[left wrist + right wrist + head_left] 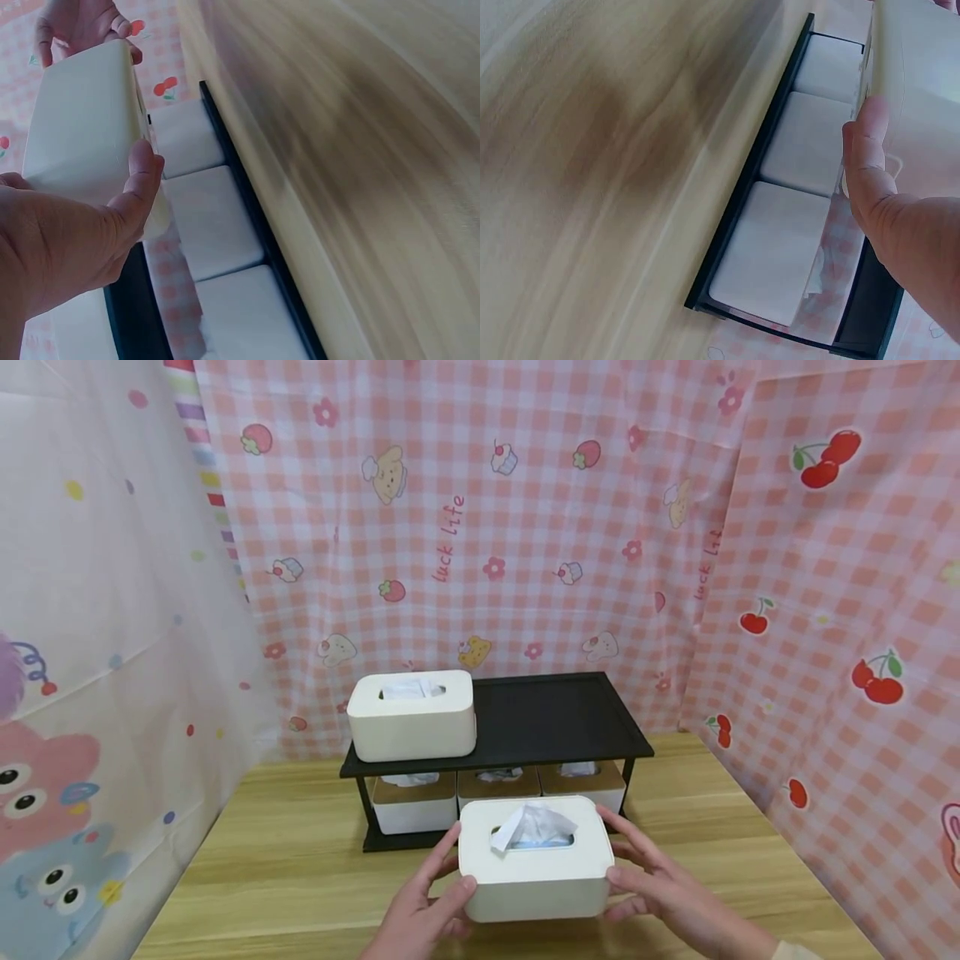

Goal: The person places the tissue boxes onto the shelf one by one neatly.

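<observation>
A white tissue box (536, 897) with a tissue poking from its oval slot is held between both hands, raised above the table in front of a black two-tier rack (555, 714). My left hand (426, 902) grips its left end, and my right hand (660, 885) grips the right end. In the left wrist view the left thumb and fingers wrap the box's end (82, 127). The right wrist view shows the right thumb (871, 139) along the box edge; the other fingers are hidden there.
Another white tissue box (412, 731) stands on the left of the rack's top shelf. Three smaller tissue boxes with brown tops, including the left one (416, 806), sit on the lower shelf. A wood-grain table (277, 860) lies beneath, with patterned curtains (487, 527) behind and beside.
</observation>
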Demonstrator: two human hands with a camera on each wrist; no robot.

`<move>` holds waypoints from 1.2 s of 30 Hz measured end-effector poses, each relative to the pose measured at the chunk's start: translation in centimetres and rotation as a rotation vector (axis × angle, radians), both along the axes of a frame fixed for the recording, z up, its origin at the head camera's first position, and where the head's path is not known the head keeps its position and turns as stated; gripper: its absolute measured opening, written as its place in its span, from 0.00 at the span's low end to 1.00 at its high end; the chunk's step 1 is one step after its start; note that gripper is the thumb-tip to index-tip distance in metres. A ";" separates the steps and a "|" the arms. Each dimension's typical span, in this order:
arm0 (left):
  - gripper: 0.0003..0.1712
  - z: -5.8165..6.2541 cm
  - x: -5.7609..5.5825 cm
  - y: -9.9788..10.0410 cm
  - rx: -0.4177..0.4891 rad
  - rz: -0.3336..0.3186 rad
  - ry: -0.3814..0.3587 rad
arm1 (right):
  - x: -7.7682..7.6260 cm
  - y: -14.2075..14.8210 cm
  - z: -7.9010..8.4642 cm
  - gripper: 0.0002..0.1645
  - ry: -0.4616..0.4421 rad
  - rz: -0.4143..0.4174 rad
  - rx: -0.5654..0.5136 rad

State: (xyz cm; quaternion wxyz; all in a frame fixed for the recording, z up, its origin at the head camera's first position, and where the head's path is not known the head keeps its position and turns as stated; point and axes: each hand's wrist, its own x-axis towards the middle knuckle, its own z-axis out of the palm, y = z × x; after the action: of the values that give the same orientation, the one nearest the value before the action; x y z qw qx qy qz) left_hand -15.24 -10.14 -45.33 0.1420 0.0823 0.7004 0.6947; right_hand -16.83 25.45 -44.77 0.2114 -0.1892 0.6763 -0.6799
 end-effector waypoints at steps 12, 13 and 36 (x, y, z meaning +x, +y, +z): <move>0.45 2.5 -0.3 1.1 -0.048 -0.037 0.048 | 0.0 1.5 1.9 0.43 0.031 -0.028 0.001; 0.45 2.8 -0.4 1.2 -0.055 -0.041 0.055 | 0.0 1.7 2.1 0.43 0.040 -0.028 -0.002; 0.41 7.3 -1.4 3.4 -0.084 -0.068 0.249 | -0.4 4.3 6.4 0.43 0.210 0.006 -0.032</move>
State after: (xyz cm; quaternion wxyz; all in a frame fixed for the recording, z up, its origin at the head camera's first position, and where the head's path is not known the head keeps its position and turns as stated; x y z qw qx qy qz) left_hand -16.64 -6.78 -38.02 0.0804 0.1855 0.7379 0.6439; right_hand -17.26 29.75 -38.36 0.1383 -0.2647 0.6833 -0.6662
